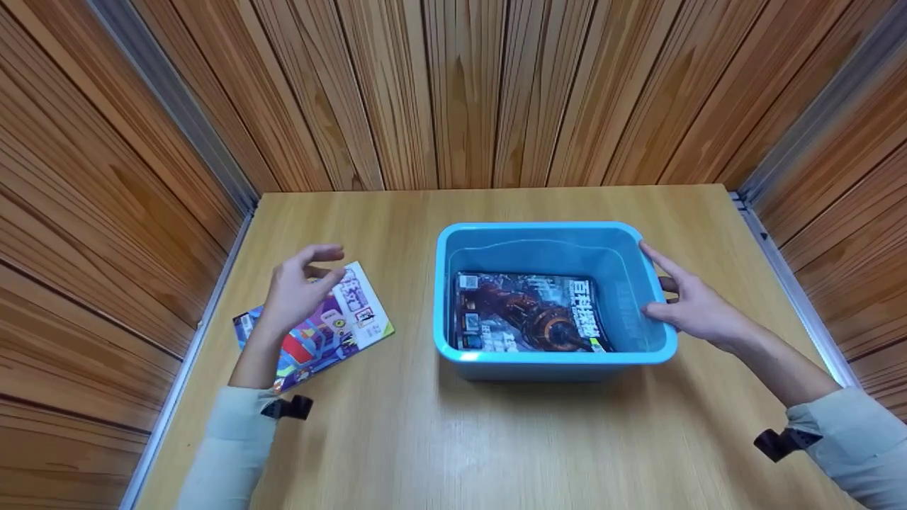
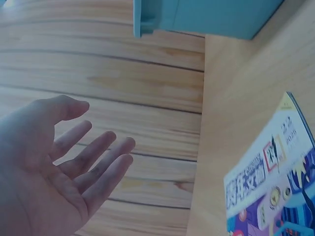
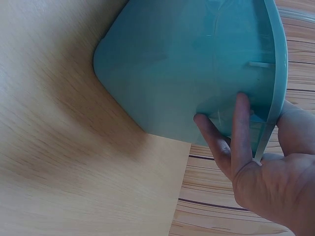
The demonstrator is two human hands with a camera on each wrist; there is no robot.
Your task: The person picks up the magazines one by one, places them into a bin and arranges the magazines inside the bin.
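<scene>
Wood-panelled walls box in my pale bench [image 1: 397,439]. From the head camera, my right hand [image 1: 698,304] grips the smooth blue plastic tub [image 1: 496,358] at its three o'clock rim; a glossy magazine [image 1: 528,319] lies flat inside. My left hand [image 1: 297,287] hovers relaxed and empty over a bright booklet [image 1: 354,312] at nine o'clock.

Left wrist: splayed fingers [image 2: 93,157], slick cover [image 2: 275,182] — it could skid.

Right wrist: fingers [image 3: 231,132] on thin wall [image 3: 172,64]; one-sided lifting might tip it.

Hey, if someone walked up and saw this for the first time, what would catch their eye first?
Probably the blue tub in the middle of the wooden table, with a dark magazine lying flat inside. The right hand grips the tub's right rim. The left hand hovers open over a colourful magazine lying on the table to the left.
</scene>
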